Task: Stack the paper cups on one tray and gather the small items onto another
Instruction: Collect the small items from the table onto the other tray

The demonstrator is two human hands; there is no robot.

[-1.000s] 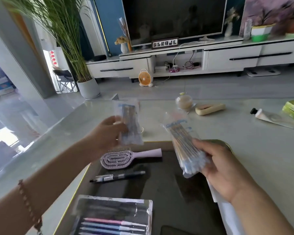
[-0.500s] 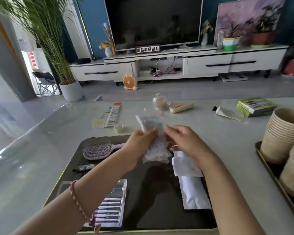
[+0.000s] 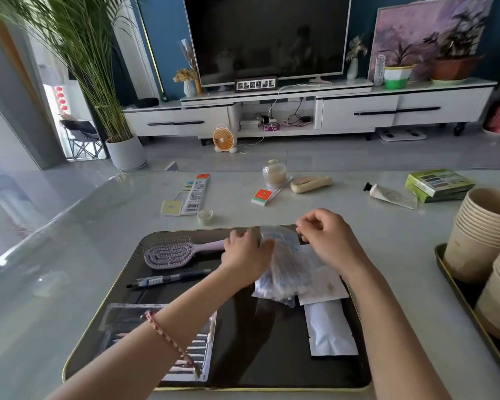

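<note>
Just then, in the head view, the two clear packets of sticks [image 3: 283, 272], which a second before had been held apart in the air, lay together on the dark tray [image 3: 272, 365], partly over the white pouches [image 3: 329, 330]. The left hand [image 3: 247, 252] held their left edge, fingers bent over the plastic. The right hand [image 3: 326, 241] sat at their top corner with fingers curled; whether it pinched the wrapper could not be told. A hairbrush [image 3: 171, 252] and a pen [image 3: 168, 280] shared that tray. The paper cups [image 3: 479, 235] stood nested in two stacks on the other tray [image 3: 452, 280] at the right. Two more small items therefore looked gathered, while the hand-cream tube [image 3: 387, 194], green boxes [image 3: 436, 184] and small jar [image 3: 205, 216] waited on the table [image 3: 98, 226].
</note>
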